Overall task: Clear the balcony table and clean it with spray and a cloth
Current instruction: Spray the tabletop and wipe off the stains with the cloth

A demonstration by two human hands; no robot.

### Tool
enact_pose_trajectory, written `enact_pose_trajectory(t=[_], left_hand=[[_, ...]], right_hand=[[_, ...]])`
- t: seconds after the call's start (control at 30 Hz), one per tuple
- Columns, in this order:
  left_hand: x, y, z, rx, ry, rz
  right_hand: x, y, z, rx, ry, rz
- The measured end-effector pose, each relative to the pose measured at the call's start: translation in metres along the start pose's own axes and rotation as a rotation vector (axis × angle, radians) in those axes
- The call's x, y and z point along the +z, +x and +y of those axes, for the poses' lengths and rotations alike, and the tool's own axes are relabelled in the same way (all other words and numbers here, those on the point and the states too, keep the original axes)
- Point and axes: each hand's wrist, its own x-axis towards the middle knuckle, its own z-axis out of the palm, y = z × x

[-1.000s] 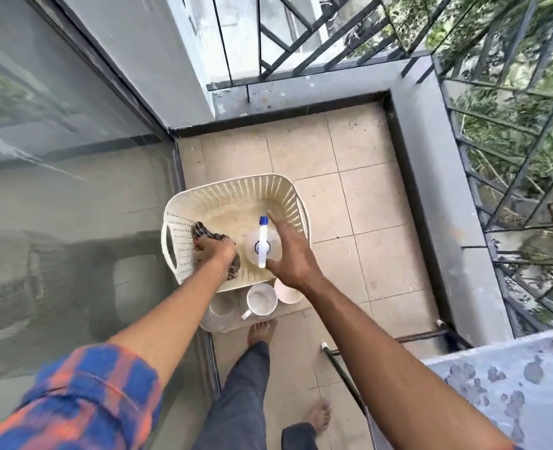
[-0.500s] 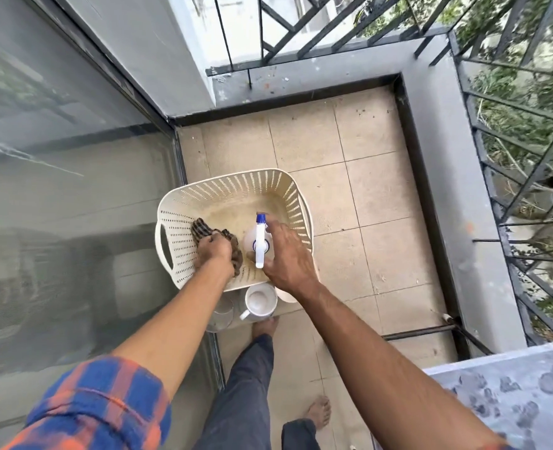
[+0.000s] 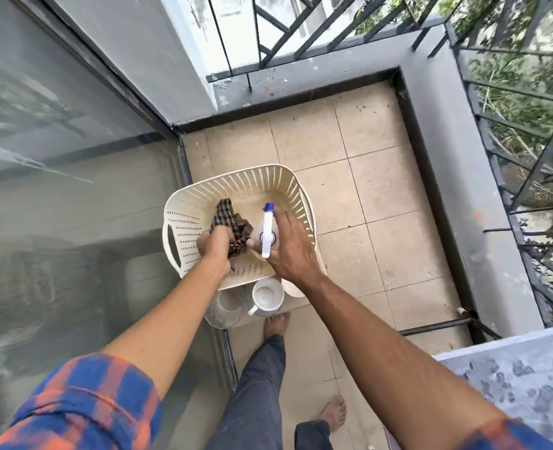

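- Cream perforated plastic basket point(image 3: 190, 219) sits on the beige tiled balcony floor point(image 3: 375, 203) at the centre of the frame, and both hands are now down inside it, where a second ago they were only arriving over its rim.
- Left hand point(image 3: 215, 246) has closed into a fist around the dark checked cloth point(image 3: 225, 212); more of the cloth now stands bunched up above the knuckles, which suggests it is being lifted out.
- Right hand point(image 3: 288, 246) lies with fingers spread over the clear spray bottle with the white-and-blue trigger head point(image 3: 266, 230), thumb on one side and fingers on the other; I cannot tell whether the grip has fully tightened.
- White ceramic mug point(image 3: 266, 295) and a stack of pale dishes point(image 3: 225, 308) stand on the floor just beside the basket's near edge, by the bare foot.
- Grey mottled table top point(image 3: 528, 378) shows at the lower right of the frame, bare in the part visible.
- My judgement: clearing looks done, and the task is turning to fetching the spray and cloth for wiping.
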Motion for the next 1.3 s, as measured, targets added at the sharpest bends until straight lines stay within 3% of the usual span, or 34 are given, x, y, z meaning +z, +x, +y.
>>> enact_pose_trajectory(t=[0.27,0.43,0.7,0.87,1.0,1.1,1.3], left_hand=[[-0.047,-0.026,0.046,0.147,-0.184,-0.339],[-0.062,-0.068,0.076,0.099,-0.226,-0.507],[-0.042,-0.163,0.082,0.293,0.042,-0.858],[-0.009,-0.244,0.035,0.358,0.187,-1.028],[0.008,-0.293,-0.018,0.429,0.276,-1.114],[0.012,-0.313,-0.052,0.48,0.394,-1.158],[-0.011,-0.324,-0.098,0.407,0.461,-1.057]], right_hand=[[-0.041,0.017,-0.055,-0.03,0.209,0.204],[-0.094,-0.009,-0.1,-0.075,0.398,0.366],[-0.177,-0.138,-0.107,0.139,0.909,0.57],[-0.2,-0.258,-0.063,0.382,0.994,0.762],[-0.191,-0.353,-0.023,0.54,0.979,0.922],[-0.166,-0.41,-0.003,0.69,0.988,0.951],[-0.097,-0.45,0.011,0.841,0.905,0.792]])
